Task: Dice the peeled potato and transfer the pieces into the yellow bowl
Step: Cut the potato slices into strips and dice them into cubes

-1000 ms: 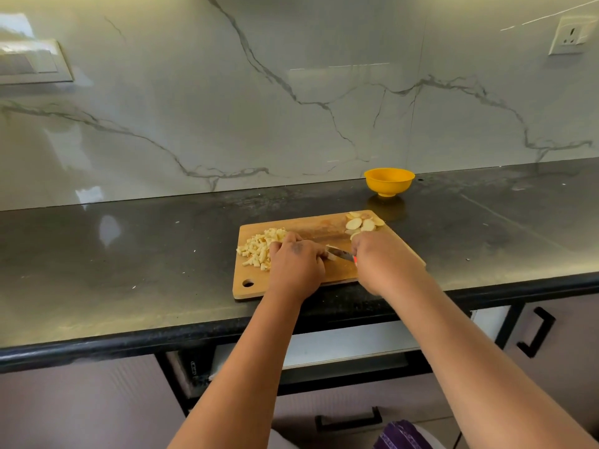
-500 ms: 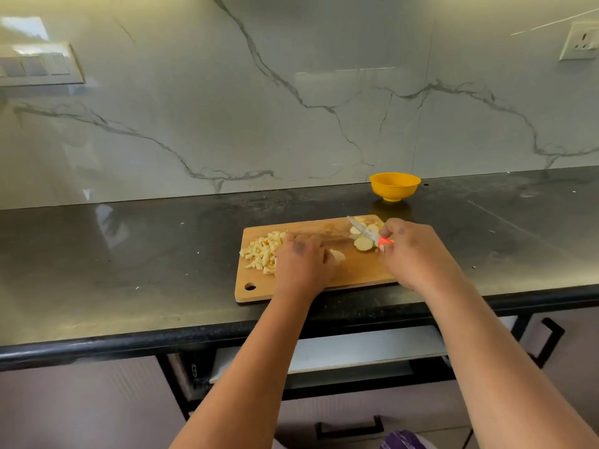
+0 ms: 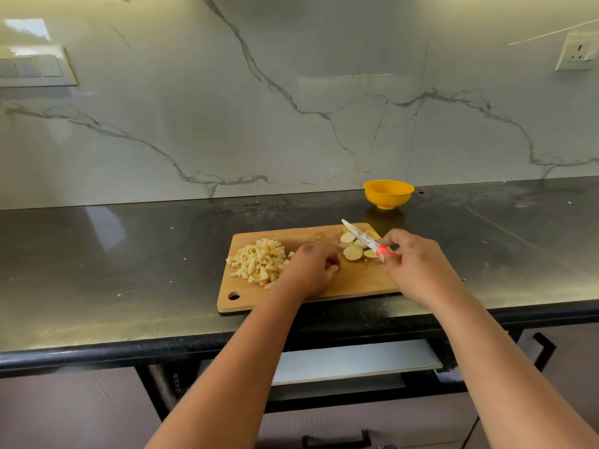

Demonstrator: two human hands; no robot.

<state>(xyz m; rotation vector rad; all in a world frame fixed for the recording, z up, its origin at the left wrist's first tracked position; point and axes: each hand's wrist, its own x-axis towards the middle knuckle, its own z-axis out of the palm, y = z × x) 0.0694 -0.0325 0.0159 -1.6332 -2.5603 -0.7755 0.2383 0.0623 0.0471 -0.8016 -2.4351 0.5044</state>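
A wooden cutting board (image 3: 356,281) lies on the black counter. A pile of diced potato (image 3: 259,260) sits on its left half. Several round potato slices (image 3: 351,252) lie at its back right. My left hand (image 3: 309,272) rests on the middle of the board with fingers curled; a pale bit of potato shows at its fingertips. My right hand (image 3: 418,264) pinches the red handle of a small knife (image 3: 358,236), whose blade points back-left above the slices. The yellow bowl (image 3: 388,193) stands behind the board near the wall, and its inside is hidden.
The black counter (image 3: 129,270) runs left and right of the board, ending in a rounded front edge. A marble wall rises behind, with a socket (image 3: 575,51) at upper right and a switch plate (image 3: 32,66) at upper left. Cabinet handles (image 3: 544,348) sit below.
My right hand lifted the knife away from my left hand and carried it right and back, over the slices. My left hand stayed on the board's middle.
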